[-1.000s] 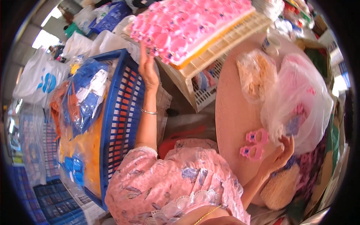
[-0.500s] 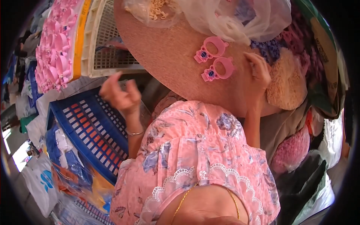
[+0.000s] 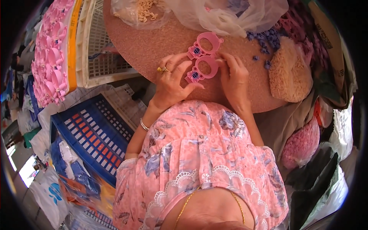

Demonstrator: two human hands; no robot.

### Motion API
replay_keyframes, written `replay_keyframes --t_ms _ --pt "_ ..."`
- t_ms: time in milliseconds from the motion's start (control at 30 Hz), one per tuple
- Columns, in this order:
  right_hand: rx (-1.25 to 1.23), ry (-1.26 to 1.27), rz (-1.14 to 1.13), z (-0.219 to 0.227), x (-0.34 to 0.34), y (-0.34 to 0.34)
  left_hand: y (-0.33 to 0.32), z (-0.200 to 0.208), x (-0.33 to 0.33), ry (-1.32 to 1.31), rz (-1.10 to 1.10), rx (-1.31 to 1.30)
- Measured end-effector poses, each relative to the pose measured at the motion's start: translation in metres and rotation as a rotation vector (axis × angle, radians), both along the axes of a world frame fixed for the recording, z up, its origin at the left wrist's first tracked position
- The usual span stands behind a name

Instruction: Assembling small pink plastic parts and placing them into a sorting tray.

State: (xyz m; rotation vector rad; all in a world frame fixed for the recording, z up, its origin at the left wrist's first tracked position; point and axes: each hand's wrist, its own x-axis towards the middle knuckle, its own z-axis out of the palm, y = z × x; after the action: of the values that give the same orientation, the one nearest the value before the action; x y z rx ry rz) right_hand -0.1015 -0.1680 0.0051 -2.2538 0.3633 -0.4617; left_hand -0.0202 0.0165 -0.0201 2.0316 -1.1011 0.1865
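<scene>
Two pink plastic toy pieces, each a round ring with a small figure-shaped end bearing a dark blue centre, lie side by side on the round table (image 3: 149,50). These are the far ring piece (image 3: 200,40) and the near ring piece (image 3: 196,57). My left hand (image 3: 171,78) is at their left ends, thumb stretched out and fingers apart, its index tip close to the pieces. My right hand (image 3: 234,76) has its thumb and fingertips at the right edge of the near ring piece, seemingly pinching it. Anything smaller between those fingertips is hidden.
Small blue parts (image 3: 270,38) lie scattered right of the pieces, beside a heap of cream-coloured parts (image 3: 289,73). Clear plastic bags (image 3: 230,23) lie at the back. Left stand a cream crate (image 3: 86,46), a blue basket (image 3: 90,130) and a tray of pink pieces (image 3: 51,57).
My left hand has come from over the blue basket to the pink pieces. My right hand has left the blue parts for the near piece, which now lies closer against the far one.
</scene>
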Motion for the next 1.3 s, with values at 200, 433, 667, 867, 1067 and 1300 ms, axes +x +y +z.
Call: replay_keyframes --t_ms 200,433,667,867,1067,1300 --pt "-0.222 -0.046 -0.250 0.004 0.014 -0.037 -0.003 0.006 0.003 -0.028 0.035 -0.036" --pt "-0.073 -0.218 0.049 0.040 0.060 -0.018 -0.023 0.000 0.014 0.195 0.127 -0.071" --pt "-0.518 -0.098 0.460 0.014 0.175 0.026 -0.025 0.006 0.019 0.311 0.117 0.006" --pt "-0.692 -0.024 0.526 -0.020 0.219 0.029 -0.013 0.003 0.022 0.168 0.203 -0.036" --pt "-0.187 -0.070 0.487 0.027 0.168 0.021 -0.009 -0.004 0.028 0.117 0.196 -0.008" --pt "0.468 -0.004 0.180 0.038 0.074 -0.001 -0.014 0.000 0.020 0.202 0.300 -0.183"
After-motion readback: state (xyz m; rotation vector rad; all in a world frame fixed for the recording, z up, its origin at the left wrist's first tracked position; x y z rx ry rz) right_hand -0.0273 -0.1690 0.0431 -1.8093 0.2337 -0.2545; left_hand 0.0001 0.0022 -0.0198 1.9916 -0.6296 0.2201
